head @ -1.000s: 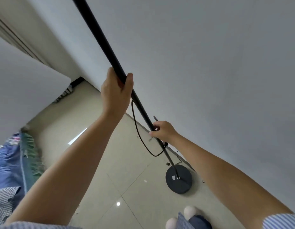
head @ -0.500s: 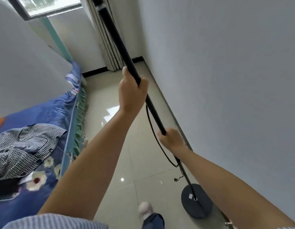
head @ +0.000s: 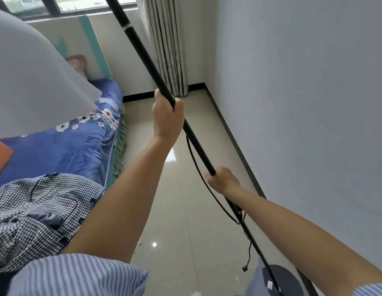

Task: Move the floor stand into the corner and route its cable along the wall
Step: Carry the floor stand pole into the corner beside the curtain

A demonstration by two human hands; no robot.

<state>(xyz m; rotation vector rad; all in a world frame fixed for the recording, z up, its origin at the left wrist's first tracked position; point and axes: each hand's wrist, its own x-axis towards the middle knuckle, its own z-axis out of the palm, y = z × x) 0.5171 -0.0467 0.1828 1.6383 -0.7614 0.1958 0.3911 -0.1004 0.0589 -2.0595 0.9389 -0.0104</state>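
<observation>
The floor stand's black pole runs slanted from the top of the view down to its round black base at the bottom right, near the grey wall. My left hand grips the pole high up. My right hand grips it lower down. A thin black cable hangs in a loop off the pole between my hands, and its loose plug end dangles just above the floor beside the base.
A bed with a blue flowered cover and a checked shirt fills the left. The grey wall with a dark skirting runs along the right to a corner with a curtain under a window. Glossy beige tiles lie between.
The view has swung up towards the window and curtain corner. Both hands keep their grip on the pole, and the base has shifted to the bottom right of the view.
</observation>
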